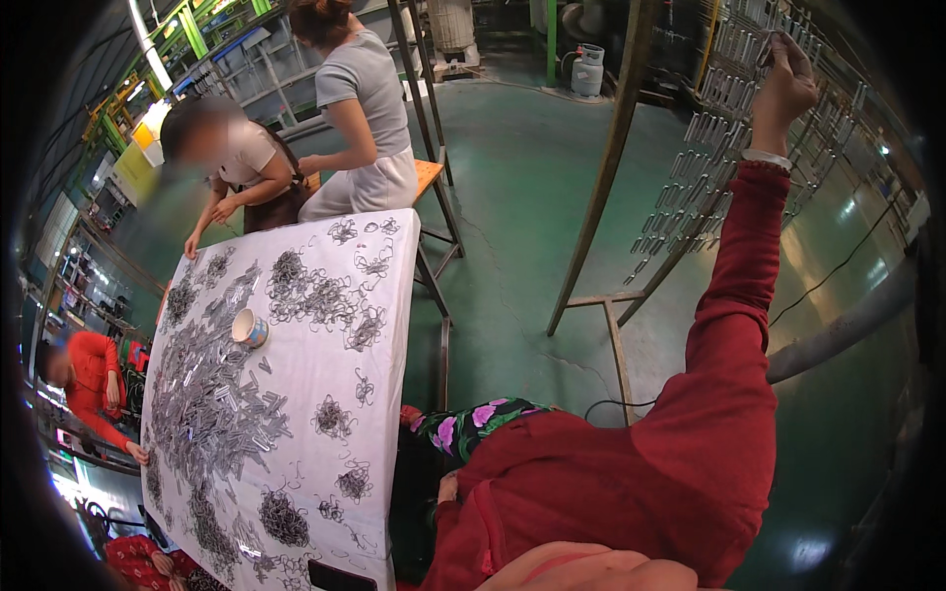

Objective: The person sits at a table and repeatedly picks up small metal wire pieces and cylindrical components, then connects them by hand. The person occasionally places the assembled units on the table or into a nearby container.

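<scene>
My right arm, in a dark red sleeve, stretches up to the far right beside rows of shiny metal pieces [705, 148] hanging in strings from a frame. High on these rows, my right hand [785, 87] has its fingers pinched together. A small thin dark piece seems to be at the fingertips, too small to name. Only a small part of my left hand [448, 487] shows, low by my body near the table's edge. Its fingers are hidden. Patterned floral cloth [483, 426] lies just beyond it.
A white-covered table [340, 379] on my left bears heaps of small metal strips [217, 404], wire hooks [286, 519], a paper cup [249, 328] and a dark phone-like slab [340, 576]. Several people work around it. A metal stand [606, 167] rises ahead; a gas cylinder [587, 71] stands behind.
</scene>
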### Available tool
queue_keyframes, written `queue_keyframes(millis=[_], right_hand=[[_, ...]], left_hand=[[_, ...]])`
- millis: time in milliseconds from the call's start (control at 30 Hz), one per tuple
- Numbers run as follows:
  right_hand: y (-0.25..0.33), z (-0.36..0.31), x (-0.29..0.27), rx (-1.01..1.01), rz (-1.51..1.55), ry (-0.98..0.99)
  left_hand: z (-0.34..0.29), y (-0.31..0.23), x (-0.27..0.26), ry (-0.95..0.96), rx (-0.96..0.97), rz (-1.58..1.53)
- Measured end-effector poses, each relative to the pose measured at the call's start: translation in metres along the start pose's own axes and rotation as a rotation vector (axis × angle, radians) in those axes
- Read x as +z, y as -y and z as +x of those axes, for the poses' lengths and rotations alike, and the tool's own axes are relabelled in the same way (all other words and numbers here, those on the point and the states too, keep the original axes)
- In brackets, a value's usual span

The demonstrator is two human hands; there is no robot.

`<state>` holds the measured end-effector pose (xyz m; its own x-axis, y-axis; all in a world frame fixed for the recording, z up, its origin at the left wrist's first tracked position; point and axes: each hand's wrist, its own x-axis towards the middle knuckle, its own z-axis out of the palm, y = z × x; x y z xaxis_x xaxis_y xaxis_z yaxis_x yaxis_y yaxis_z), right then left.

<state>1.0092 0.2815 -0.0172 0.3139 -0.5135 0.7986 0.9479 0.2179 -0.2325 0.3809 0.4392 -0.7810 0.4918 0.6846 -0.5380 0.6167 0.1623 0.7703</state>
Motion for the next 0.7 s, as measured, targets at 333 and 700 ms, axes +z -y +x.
queue_keyframes(millis=[333, 700], right_hand=[[-0.004, 0.057, -0.037, -0.114, 0.047, -0.101], [-0.018, 0.156, -0.090, -0.233, -0.135, -0.331]], left_hand=[[0.018, 0.028, -0.002, 0.016, 0.043, 0.106], [0.046, 0.057, 0.006, 0.068, 0.090, 0.213]])
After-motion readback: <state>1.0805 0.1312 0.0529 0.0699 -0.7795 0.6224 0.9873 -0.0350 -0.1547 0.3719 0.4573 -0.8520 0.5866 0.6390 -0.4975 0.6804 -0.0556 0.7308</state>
